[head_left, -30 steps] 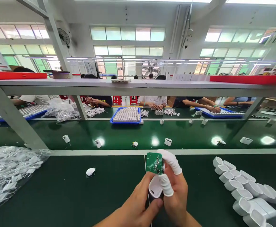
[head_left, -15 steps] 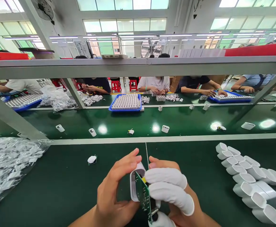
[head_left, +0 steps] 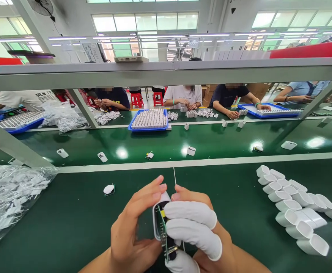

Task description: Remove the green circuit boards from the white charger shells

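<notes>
My left hand [head_left: 131, 227] wraps around a white plastic charger shell [head_left: 156, 223], open end facing right. My right hand [head_left: 200, 231], with white finger cots on thumb and two fingers, pinches a green circuit board [head_left: 163, 236] that sits partly inside the shell, its lower edge still sticking out. Both hands are close together low in the middle of the view, above the dark green bench mat.
Several empty white shells [head_left: 293, 208] lie in a row at right. A clear bag of white parts [head_left: 9, 197] sits at left, a small white piece [head_left: 109, 189] nearby. Loose shells ride the green belt [head_left: 166, 146]. People work at blue trays [head_left: 149, 120] across it, under a metal shelf [head_left: 166, 72].
A second ago my right hand held the board upright above the shell. It has since been turned edge-on and pushed into the shell's opening, and it sits deeper now than half a second ago.
</notes>
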The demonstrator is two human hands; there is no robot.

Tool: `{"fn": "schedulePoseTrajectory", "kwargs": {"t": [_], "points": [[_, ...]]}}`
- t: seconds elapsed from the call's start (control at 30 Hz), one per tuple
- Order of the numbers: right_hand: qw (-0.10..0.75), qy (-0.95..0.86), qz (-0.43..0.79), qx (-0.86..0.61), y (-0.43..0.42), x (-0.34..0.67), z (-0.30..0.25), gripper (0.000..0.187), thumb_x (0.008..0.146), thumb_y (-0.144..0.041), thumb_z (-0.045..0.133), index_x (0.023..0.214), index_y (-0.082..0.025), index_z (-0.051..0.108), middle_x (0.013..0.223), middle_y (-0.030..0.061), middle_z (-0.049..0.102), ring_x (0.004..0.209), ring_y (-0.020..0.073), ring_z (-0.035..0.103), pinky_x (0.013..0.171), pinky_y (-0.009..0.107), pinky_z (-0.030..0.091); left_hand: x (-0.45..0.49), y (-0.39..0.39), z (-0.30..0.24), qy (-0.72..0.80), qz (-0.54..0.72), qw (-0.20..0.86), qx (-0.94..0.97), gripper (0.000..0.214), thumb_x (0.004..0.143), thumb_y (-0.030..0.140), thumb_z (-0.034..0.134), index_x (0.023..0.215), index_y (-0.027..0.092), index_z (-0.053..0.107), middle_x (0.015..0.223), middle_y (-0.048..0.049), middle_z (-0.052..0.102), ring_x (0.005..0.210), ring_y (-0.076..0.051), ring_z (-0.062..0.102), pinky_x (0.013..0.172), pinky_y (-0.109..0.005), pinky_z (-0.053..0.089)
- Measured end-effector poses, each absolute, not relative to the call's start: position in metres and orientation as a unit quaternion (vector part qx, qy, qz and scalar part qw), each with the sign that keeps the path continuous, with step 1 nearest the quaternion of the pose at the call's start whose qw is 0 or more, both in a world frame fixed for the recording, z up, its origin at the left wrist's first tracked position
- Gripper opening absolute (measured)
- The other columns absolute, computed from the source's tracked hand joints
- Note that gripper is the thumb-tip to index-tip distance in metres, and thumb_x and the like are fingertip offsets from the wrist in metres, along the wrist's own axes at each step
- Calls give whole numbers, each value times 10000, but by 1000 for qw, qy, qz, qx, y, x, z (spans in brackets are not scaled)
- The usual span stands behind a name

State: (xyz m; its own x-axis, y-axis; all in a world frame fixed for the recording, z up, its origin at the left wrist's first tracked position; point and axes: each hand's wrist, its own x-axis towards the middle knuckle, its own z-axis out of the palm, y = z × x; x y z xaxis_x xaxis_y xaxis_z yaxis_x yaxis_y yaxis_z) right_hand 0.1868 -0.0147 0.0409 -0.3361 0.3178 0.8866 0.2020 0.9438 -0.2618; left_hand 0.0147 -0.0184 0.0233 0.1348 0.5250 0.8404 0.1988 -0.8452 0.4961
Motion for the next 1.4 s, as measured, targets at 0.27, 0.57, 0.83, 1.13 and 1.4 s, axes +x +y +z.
{"fn": "schedulePoseTrajectory", "kwargs": {"t": [0.27,0.57,0.83,1.13,1.4], "points": [[552,-815,81,-158,-15,181,44,258,909,-196,583,1157,-133,543,1077,107,685,1114,188,631,1083,347,471,12,-20,23,250,604,161,739,616,728,-60,654,1298,136,531,1235,-87,643,1274,-260,568,1062,-338,521],[543,-758,280,-230,-7,174,32,493,900,-296,635,1356,-250,451,1447,116,442,1332,241,453,1076,405,456,17,-4,11,291,614,117,724,639,720,-38,720,1292,174,528,1261,-86,636,1272,-249,570,1058,-368,524],[516,-587,565,-266,5,166,29,438,797,-393,761,1191,-289,602,1057,25,704,888,140,685,807,251,568,23,13,9,254,606,-67,750,512,821,90,666,1302,162,507,1143,-122,690,1143,-255,651,891,-415,615],[431,-704,431,-365,64,150,-17,577,958,-627,328,1317,-232,546,1241,108,663,1157,248,626,970,417,524,-4,30,23,355,637,-102,677,494,757,164,771,1167,191,496,1063,-86,631,1012,-228,661,811,-369,603],[242,-794,281,-481,211,15,-76,372,928,-349,618,1251,-172,566,1317,98,565,1172,266,572,983,518,477,-67,38,47,431,762,-74,477,567,658,179,843,1051,245,439,1008,4,496,852,-117,576,823,-275,538]]}}
